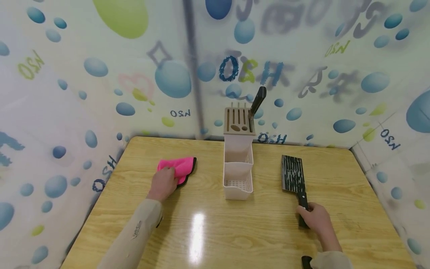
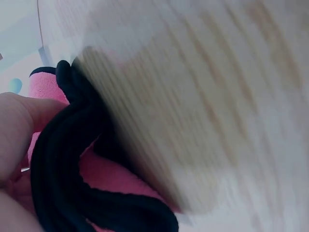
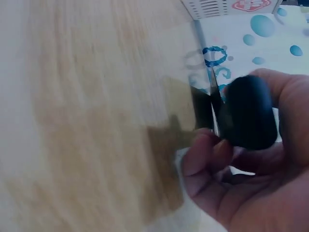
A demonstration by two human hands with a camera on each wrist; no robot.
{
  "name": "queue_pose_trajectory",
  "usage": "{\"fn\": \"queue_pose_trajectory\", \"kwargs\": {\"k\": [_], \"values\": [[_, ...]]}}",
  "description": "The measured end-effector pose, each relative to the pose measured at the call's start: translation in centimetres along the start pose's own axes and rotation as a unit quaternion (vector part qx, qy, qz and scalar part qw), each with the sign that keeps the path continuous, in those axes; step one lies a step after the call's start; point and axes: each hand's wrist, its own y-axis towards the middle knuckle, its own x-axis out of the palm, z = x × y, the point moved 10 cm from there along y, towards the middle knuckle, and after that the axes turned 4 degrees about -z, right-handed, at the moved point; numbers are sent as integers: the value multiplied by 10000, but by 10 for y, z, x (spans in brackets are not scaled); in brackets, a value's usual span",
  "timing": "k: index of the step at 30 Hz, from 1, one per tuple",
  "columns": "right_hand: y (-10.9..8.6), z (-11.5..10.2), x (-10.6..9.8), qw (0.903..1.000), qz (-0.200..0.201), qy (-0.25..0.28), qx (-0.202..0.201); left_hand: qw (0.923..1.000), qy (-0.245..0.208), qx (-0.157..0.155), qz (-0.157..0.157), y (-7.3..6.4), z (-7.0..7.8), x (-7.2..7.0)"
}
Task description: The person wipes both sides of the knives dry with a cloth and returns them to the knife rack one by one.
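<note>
My left hand (image 1: 163, 184) grips a folded pink cloth (image 1: 181, 166) with black edging at the left of the table. In the left wrist view the cloth's black hem (image 2: 63, 154) bunches between thumb and fingers, close over the wood. On the right side, my right hand (image 1: 315, 218) holds a cleaver by its black handle (image 1: 303, 201). The wide blade (image 1: 292, 173), streaked dark and light, points away from me. The right wrist view shows the handle's butt end (image 3: 251, 113) with fingers curled round it; most of the blade is hidden there.
Between the hands stands a white knife holder (image 1: 237, 192) with open compartments and a slotted brown top (image 1: 239, 129). A black-handled knife (image 1: 258, 101) leans out of one slot. The wooden table (image 1: 215, 231) meets patterned walls at the back and sides.
</note>
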Motion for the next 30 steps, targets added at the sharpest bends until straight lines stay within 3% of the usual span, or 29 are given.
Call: {"fn": "queue_pose_trajectory", "kwargs": {"k": [8,15,25,30], "values": [[-9,-6,-6,9962,832,159,-196,9984,-447,-318,-134,-2,-8,1],[-11,-9,-1,9920,710,1037,-108,9973,-665,-303,21,-4,-7,-4],[-11,-16,-4,9700,1033,2187,-260,9955,-817,-159,463,-15,4,-16],[-11,-23,-3,9621,1063,2471,-450,9939,-984,-297,392,-14,8,-19]]}}
